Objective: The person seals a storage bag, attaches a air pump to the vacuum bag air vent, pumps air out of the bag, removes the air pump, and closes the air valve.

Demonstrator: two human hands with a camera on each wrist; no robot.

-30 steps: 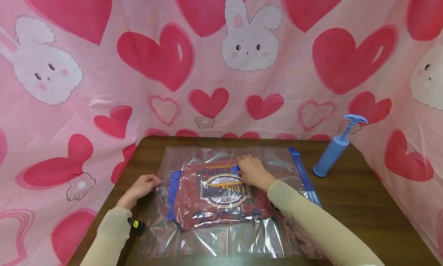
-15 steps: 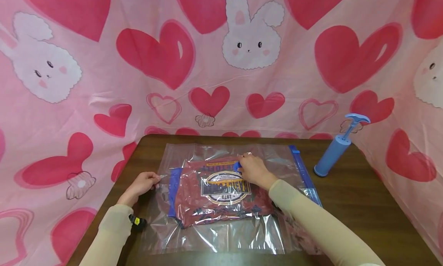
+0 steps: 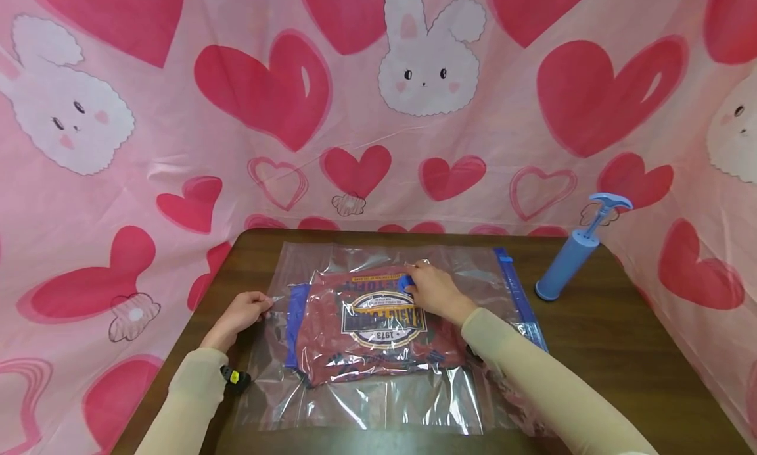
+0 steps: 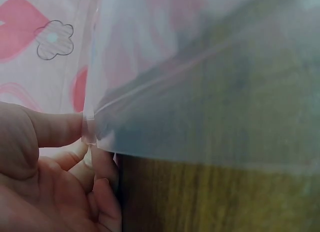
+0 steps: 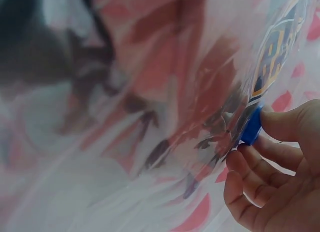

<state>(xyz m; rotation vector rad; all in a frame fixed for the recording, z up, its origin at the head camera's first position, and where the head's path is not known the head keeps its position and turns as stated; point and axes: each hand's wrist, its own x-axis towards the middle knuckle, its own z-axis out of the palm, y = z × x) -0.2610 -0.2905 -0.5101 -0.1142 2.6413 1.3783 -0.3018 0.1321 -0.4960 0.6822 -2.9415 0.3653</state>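
A clear plastic vacuum storage bag [image 3: 367, 412] lies across the table with a folded red garment [image 3: 331, 336] inside, printed with a round badge. Blue fabric [image 3: 298, 320] shows at the garment's left side. My left hand [image 3: 244, 315] pinches the bag's left edge between thumb and fingers, and the left wrist view shows the film drawn up at the fingertips. My right hand [image 3: 436, 292] reaches over the garment and pinches the round blue valve cap [image 5: 251, 126] on the bag, thumb on one side and fingers on the other.
A blue hand pump [image 3: 568, 265] stands upright at the back right of the wooden table [image 3: 621, 356]. A blue zip closure [image 3: 516, 290] runs down the bag's right end. Pink cloth [image 3: 355, 113] with hearts and rabbits hangs behind and at the sides.
The head view has shifted slightly, so the wall pattern and bag appear a little higher. Both hands keep their holds on the bag edge and the valve cap.
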